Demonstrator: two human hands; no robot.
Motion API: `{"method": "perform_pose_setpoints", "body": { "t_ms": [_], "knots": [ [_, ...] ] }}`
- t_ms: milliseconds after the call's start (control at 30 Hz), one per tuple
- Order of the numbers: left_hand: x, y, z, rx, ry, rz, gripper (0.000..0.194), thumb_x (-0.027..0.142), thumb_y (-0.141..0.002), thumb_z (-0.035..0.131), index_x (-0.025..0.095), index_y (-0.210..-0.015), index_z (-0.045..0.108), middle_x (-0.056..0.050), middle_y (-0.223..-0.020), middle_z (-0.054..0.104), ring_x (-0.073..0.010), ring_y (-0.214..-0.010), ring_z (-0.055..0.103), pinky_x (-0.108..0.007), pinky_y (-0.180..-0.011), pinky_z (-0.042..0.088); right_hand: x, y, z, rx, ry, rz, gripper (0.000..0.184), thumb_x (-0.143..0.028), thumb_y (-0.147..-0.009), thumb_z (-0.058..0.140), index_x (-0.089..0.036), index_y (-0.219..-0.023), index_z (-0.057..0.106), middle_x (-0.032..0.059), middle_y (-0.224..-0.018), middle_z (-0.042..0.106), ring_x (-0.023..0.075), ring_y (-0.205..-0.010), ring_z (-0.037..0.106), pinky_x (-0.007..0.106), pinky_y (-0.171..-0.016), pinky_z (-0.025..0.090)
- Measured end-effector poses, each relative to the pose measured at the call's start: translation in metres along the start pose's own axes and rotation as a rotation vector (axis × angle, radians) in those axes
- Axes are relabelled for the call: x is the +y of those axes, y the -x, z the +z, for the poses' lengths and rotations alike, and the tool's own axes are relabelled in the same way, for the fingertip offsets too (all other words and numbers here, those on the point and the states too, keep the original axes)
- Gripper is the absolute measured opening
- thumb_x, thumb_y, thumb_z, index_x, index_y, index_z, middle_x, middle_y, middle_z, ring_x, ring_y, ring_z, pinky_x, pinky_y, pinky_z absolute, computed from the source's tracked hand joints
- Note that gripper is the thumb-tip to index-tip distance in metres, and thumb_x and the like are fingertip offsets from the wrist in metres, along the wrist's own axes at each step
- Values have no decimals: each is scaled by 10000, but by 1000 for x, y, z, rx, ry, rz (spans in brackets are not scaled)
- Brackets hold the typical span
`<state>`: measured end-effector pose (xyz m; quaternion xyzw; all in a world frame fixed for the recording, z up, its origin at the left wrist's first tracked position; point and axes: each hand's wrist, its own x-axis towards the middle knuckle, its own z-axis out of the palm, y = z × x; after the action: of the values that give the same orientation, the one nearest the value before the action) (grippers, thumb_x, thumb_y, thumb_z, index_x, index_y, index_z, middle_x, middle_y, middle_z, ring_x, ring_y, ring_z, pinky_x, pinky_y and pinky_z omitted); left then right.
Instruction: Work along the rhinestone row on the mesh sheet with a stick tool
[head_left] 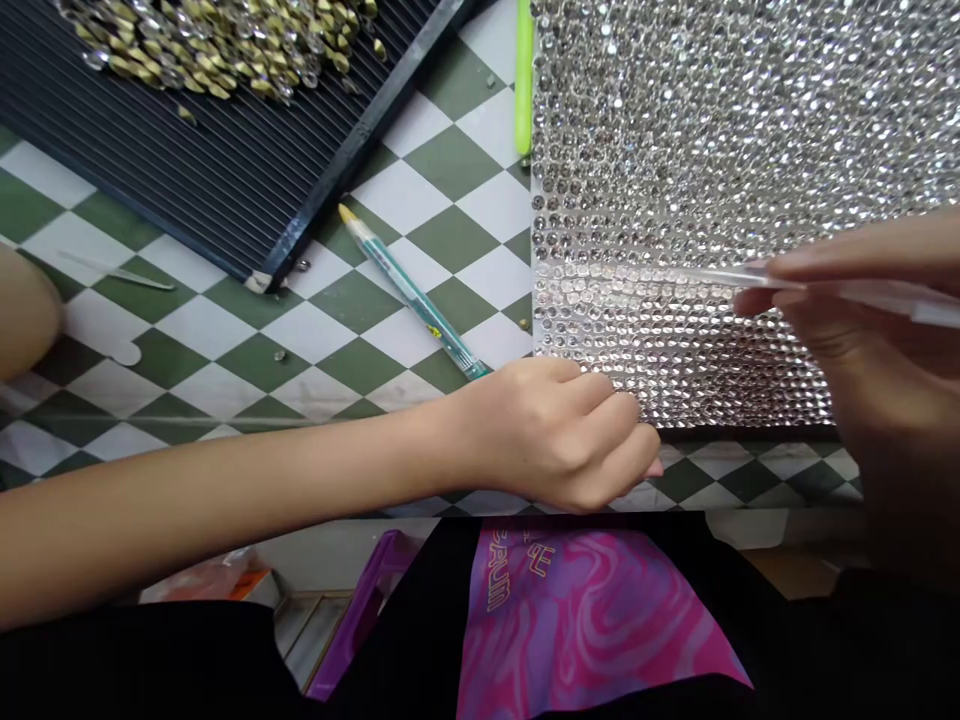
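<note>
My right hand (862, 310) comes in from the right, its fingers closed on pale tweezers (720, 274). The tip of the tweezers points left, over a row near the lower part of a sheet of rhinestones (720, 130). Silvery stones sit on this sheet in close, straight rows; along the lower left some rows look paler and flatter. My left hand (577, 435) is curled into a fist, back upward, at the table edge. It overlaps the sheet's lower left corner, and its palm is hidden.
A black ridged tray (187, 170) at upper left holds a heap of gold-backed stones (225, 40). A teal pencil-like pen (412, 290) and a bright green stick (523, 80) lie beside the sheet. Several loose stones dot the checkered tablecloth (450, 165). Someone's bare limb (26, 310) shows at left.
</note>
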<state>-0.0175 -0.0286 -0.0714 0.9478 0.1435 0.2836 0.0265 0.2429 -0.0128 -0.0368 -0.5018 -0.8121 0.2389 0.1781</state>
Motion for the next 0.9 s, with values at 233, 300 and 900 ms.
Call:
{"method": "perform_pose_setpoints", "body": {
  "t_ms": [233,300,900],
  "knots": [
    [0,-1,0,8,6,0,386,237,-984,472,228,-602,410,83,-511,351,-90,-427,337,-252,-412,275,-21,6,9,58,157,46,363,-283,-939,579,-417,-1274,626,-35,-1086,717,166,-847,674,366,-699,508],
    [0,-1,-1,1,9,-3,383,238,-986,467,228,-607,414,83,-514,356,-91,-430,342,-251,-411,275,-27,10,14,89,184,44,405,-243,-921,604,-455,-1265,630,-56,-1039,723,167,-830,668,364,-695,477],
    [-1,-2,-2,-20,11,-4,397,244,-984,458,225,-592,396,74,-522,339,-95,-449,321,-252,-422,263,-28,7,19,121,219,-84,567,-109,-812,697,-406,-1288,613,-46,-1010,717,201,-903,673,340,-745,480]
  ]
}}
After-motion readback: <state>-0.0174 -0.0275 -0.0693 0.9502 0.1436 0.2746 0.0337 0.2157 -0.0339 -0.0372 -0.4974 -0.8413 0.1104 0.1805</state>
